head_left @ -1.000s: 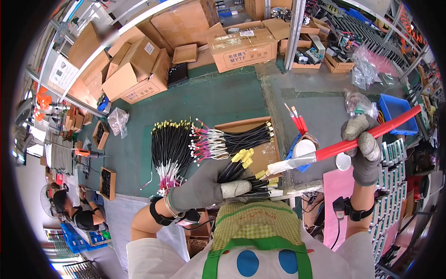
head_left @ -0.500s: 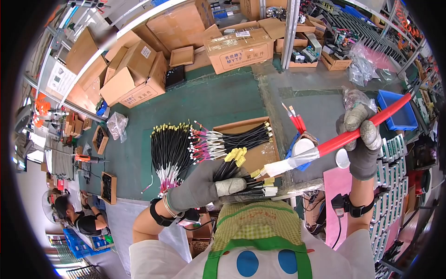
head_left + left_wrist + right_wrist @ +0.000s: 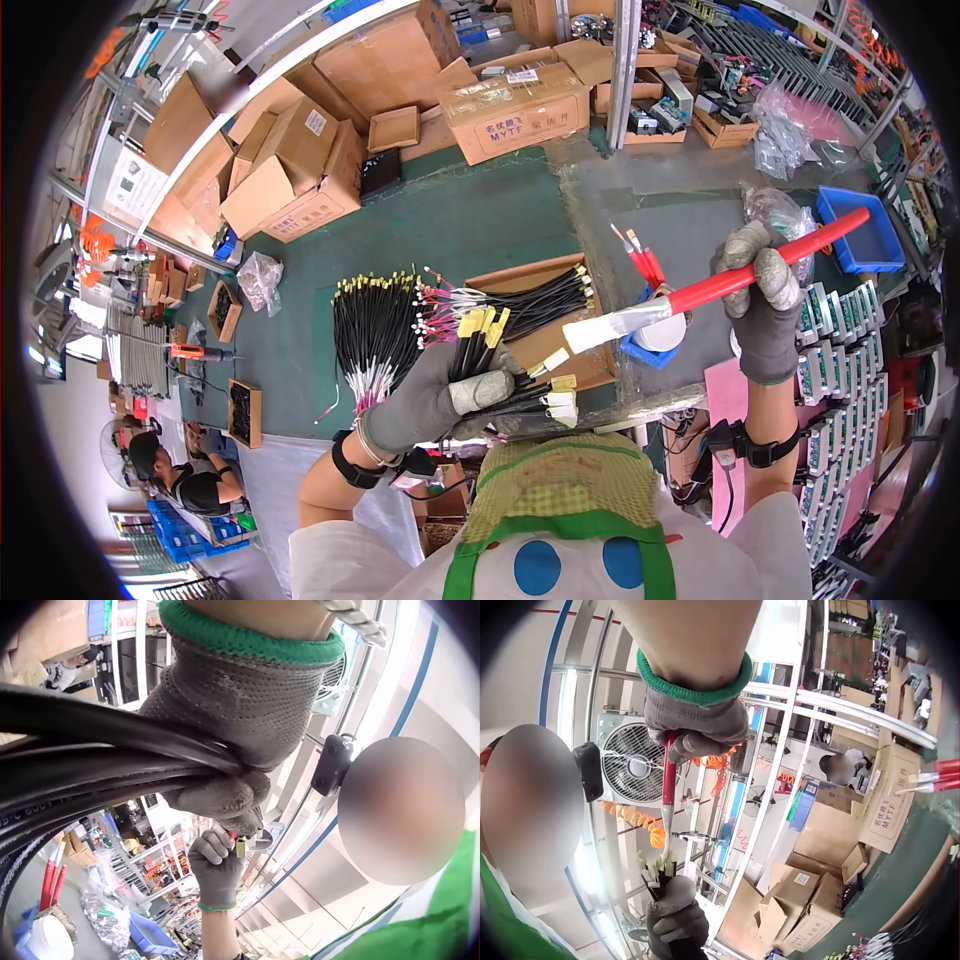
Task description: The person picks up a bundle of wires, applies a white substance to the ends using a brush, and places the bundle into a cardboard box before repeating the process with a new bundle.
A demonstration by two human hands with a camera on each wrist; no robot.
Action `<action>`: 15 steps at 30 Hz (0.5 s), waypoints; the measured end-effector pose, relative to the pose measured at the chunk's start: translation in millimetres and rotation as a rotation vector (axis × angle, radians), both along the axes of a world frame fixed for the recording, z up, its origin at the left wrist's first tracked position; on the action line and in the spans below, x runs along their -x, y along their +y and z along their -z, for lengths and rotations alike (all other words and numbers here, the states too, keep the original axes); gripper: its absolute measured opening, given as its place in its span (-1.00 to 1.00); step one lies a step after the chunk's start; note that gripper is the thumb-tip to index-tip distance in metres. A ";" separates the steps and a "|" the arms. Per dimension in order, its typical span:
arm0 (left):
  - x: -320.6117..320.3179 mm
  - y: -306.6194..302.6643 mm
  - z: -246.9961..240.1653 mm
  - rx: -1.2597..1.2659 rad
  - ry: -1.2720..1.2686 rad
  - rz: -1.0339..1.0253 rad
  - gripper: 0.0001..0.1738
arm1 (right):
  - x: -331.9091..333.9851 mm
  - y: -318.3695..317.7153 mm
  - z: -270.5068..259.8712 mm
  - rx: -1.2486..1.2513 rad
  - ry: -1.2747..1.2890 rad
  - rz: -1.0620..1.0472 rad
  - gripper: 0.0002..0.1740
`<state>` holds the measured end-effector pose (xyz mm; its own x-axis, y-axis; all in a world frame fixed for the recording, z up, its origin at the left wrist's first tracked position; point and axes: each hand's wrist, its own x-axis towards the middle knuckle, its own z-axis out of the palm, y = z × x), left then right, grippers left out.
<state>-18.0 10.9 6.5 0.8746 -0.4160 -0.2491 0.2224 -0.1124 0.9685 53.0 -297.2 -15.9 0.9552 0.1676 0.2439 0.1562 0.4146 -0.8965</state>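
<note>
In the head view my gloved left hand (image 3: 425, 398) grips a bunch of black cables (image 3: 515, 402) with yellow and white ends. The left wrist view shows the black cables (image 3: 90, 761) running through its curled fingers. My gloved right hand (image 3: 762, 305) holds a brush by its red handle (image 3: 815, 242); the pale bristles (image 3: 592, 333) are at the cable ends, and whether they touch is unclear. Left of the brush lie black cables (image 3: 375, 325) with pink and white ends on the green mat. A second bundle (image 3: 540, 300) rests across a cardboard tray (image 3: 597, 366).
A white cup (image 3: 662, 332) in a blue holder stands under the brush, with red-handled brushes (image 3: 645, 262) behind. Cardboard boxes (image 3: 520, 112) line the back. At right are a blue bin (image 3: 868, 232) and stacked circuit boards (image 3: 838, 375). Another person (image 3: 200, 478) sits at far left.
The right hand and brush have shifted left and slightly up, the brush now lying less over the cup. The left hand has tilted the held cables more upright.
</note>
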 end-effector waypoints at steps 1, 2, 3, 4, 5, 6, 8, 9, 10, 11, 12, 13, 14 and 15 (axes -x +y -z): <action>0.7 2.4 3.0 0.053 -0.007 -0.041 -0.63 | 1.5 -1.0 -1.9 -0.039 -0.014 0.024 -0.58; 1.9 4.8 6.6 0.107 -0.013 -0.082 -0.62 | 4.3 -2.3 -4.4 -0.051 -0.007 0.069 -0.58; 2.9 6.5 8.1 0.163 -0.018 -0.123 -0.61 | 6.5 -5.7 -2.0 -0.069 -0.025 0.044 -0.58; 4.2 10.0 4.8 0.243 0.138 -0.142 -0.59 | 8.8 -4.5 0.4 -0.108 -0.024 0.005 -0.58; 5.6 13.4 1.4 0.321 0.295 -0.162 -0.56 | 10.7 -3.2 2.8 -0.149 -0.023 -0.034 -0.58; 7.5 14.6 9.7 0.359 0.237 -0.193 -0.62 | 12.5 1.1 1.9 -0.149 -0.070 -0.038 -0.61; 8.1 12.6 13.3 0.424 0.221 -0.218 -0.65 | 17.5 15.0 -7.5 -0.154 -0.167 -0.040 -0.66; 5.9 9.0 12.4 0.500 0.362 -0.284 -0.66 | 20.6 19.3 -11.1 -0.129 -0.189 -0.018 -0.65; 5.6 10.5 12.3 0.536 0.344 -0.220 -0.68 | 24.2 22.8 -14.7 -0.104 -0.211 0.004 -0.63; 4.8 15.6 18.6 0.653 0.340 -0.145 -0.68 | 28.1 25.9 -17.4 -0.079 -0.231 0.028 -0.62; 4.0 20.7 25.0 0.771 0.343 -0.065 -0.66 | 31.5 29.0 -19.0 -0.108 -0.218 0.050 -0.62; 2.5 24.1 28.8 0.882 0.353 0.020 -0.64 | 34.6 27.9 -18.2 -0.101 -0.167 0.058 -0.59; 1.9 21.7 31.0 0.957 0.348 0.048 -0.63 | 37.6 26.1 -16.6 -0.095 -0.116 0.066 -0.55; 1.1 18.2 30.7 1.034 0.341 0.076 -0.63 | 38.9 25.0 -14.6 -0.088 -0.065 0.072 -0.51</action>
